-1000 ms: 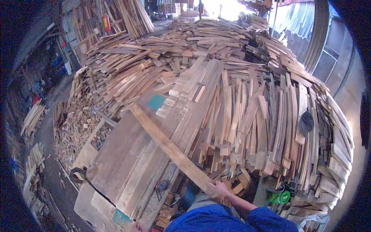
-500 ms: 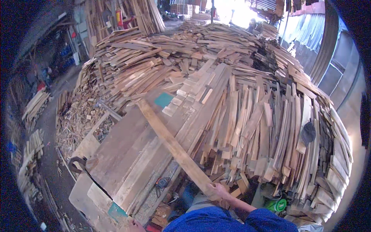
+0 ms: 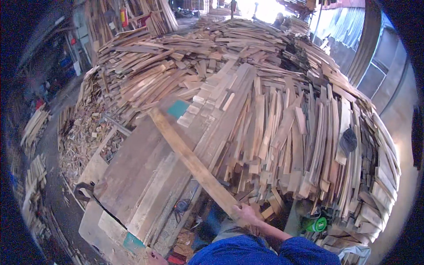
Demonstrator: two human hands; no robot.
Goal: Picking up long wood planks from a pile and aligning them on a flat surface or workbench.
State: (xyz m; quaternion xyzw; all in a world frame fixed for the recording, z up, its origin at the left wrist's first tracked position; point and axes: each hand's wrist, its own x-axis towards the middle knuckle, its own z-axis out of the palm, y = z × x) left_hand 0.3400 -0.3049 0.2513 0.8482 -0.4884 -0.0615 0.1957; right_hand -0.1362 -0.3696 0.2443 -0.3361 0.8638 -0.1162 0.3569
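Observation:
My right hand (image 3: 246, 215) is closed around the near end of a long, flat wooden plank (image 3: 190, 161). The plank slants away to the far left across a wooden bench top (image 3: 128, 165), its far end beside a teal patch (image 3: 178, 108). At the bottom edge my left hand (image 3: 155, 256) is partly cut off, by the bench's near corner and a second teal patch (image 3: 133, 242). Its visible fingers look pinched together; what they hold, if anything, I cannot make out. Several short pale blocks (image 3: 190, 114) lie in a row beyond the plank.
A black curved bracket (image 3: 84, 191) sits at the bench's left edge. Piled wooden strips (image 3: 282, 132) fill the right side and back, with a dark cap (image 3: 348, 142) on them. A tape measure (image 3: 181, 206) lies near me; a green round object (image 3: 319, 224) is at lower right.
The whole view has shifted slightly, so the scene sits a little further left and higher. My right hand keeps hold of the plank, which stays nearly in place on the bench.

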